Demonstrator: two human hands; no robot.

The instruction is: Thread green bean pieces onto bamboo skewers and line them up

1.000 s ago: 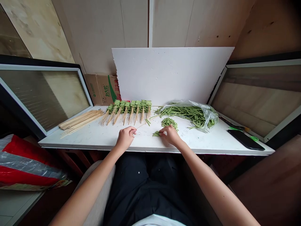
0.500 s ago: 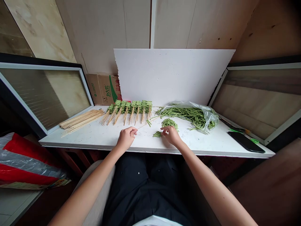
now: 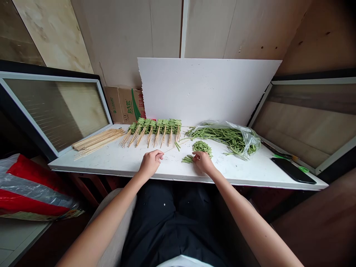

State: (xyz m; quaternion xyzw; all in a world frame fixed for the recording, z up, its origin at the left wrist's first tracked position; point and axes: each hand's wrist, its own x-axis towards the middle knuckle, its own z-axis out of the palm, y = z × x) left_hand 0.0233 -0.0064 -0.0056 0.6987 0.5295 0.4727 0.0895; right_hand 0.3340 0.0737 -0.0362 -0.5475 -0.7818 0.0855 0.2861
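My left hand [image 3: 151, 162] is closed in a pinch around a thin bamboo skewer [image 3: 168, 150], whose tip points right over the tabletop. At the right end of a small, neat row of cut green beans [image 3: 187, 159], my right hand [image 3: 203, 162] has its fingers bent down and closed on the pieces; the fingertips are partly hidden. Just behind that hand lies a heap of cut green beans [image 3: 202, 146]. A few loose bean pieces [image 3: 177, 146] rest beyond the skewer's tip.
Bundles of skewered beans [image 3: 161, 126] line the back of the white table [image 3: 167, 167]. Bare skewers [image 3: 98, 141] are piled at left. Long beans [image 3: 222, 135] spill from a clear plastic bag [image 3: 249, 142]. At right lies a black phone [image 3: 293, 170]; a white board [image 3: 208, 91] stands behind.
My right hand has lowered slightly, and its fingers have closed in on the end of the bean row. My left hand keeps the skewer almost still. The view has shifted slightly.
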